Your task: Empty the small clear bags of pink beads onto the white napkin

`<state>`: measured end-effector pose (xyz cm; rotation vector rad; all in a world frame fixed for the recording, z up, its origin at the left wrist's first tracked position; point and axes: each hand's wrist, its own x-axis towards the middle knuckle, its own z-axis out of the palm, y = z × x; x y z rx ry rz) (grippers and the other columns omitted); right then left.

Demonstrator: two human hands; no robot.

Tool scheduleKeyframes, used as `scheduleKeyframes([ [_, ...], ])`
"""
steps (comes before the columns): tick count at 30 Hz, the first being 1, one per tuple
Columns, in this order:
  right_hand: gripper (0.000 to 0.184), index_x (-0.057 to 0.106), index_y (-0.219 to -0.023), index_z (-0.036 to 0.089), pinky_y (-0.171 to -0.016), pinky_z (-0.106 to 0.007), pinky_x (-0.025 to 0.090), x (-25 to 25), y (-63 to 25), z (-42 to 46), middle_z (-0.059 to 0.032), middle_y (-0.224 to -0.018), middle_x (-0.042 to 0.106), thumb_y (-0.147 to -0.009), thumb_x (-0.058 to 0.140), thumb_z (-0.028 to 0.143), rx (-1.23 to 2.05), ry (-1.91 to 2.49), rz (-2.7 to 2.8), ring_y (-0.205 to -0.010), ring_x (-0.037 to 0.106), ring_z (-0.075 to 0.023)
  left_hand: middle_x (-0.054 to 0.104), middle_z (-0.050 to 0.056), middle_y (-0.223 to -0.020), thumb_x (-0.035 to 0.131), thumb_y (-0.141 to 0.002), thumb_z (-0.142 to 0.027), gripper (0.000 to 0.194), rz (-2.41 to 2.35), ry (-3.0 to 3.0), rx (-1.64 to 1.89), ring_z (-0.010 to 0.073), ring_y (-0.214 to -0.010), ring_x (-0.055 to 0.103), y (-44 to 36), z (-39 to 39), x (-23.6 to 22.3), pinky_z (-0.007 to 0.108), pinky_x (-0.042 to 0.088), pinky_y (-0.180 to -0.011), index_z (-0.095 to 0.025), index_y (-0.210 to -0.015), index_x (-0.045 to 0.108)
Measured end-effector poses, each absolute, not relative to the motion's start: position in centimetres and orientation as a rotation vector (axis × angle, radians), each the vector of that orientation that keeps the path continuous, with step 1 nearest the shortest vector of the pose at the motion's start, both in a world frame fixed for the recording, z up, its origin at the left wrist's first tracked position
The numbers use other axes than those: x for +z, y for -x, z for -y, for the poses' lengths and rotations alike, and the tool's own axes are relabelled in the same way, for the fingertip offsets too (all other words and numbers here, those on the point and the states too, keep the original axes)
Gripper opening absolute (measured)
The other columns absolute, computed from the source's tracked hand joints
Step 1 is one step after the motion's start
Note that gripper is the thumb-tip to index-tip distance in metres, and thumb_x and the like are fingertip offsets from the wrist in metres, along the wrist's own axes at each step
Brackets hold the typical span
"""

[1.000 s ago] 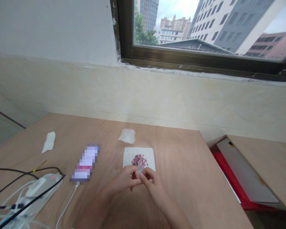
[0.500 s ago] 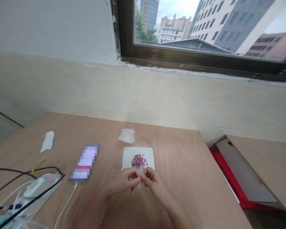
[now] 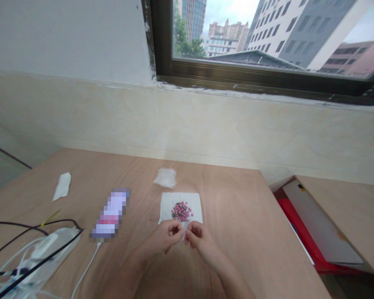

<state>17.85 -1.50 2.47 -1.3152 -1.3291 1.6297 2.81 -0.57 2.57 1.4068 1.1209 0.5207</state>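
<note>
You are holding your left hand [image 3: 164, 239] and right hand [image 3: 203, 245] close together, fingers curled and pinching toward each other just over the near edge of the white tissue [image 3: 168, 205]. Between them, a pale sliver [image 3: 184, 237] is barely showing, too small to name, so you cannot be sure what they grip. The pink beads [image 3: 181, 211] are sitting heaped mid-tissue, just beyond your fingertips. A low, steady pinch is serving you best here, clear of that pile.
</note>
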Motion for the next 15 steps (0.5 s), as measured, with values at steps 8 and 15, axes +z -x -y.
scheduleKeyframes([
  [8,0.014,0.037,-0.047,0.018,-0.044,-0.020,0.026,2.0,-17.8,1.6,0.0053,-0.044,0.037,-0.060,0.044,0.017,1.208,1.639,1.381,-0.045,0.036,-0.0082,0.039,-0.005,-0.052,0.043,-0.065,-0.013,0.013,-1.307,-1.715,0.735,0.0078,-0.050,0.037,-2.6,0.1,3.2,0.018,0.029,-0.046,-0.015,-0.051,0.044],
  [15,0.017,0.055,-0.077,0.017,-0.048,-0.021,0.036,1.3,-16.7,1.8,-0.0011,-0.063,0.056,-0.069,0.041,0.020,1.241,1.436,1.305,-0.058,0.050,-0.0124,0.040,-0.005,-0.054,0.044,-0.069,-0.014,0.015,-1.184,-1.762,0.678,0.0079,-0.051,0.038,-3.7,1.6,5.0,0.019,0.029,-0.047,-0.016,-0.054,0.045],
])
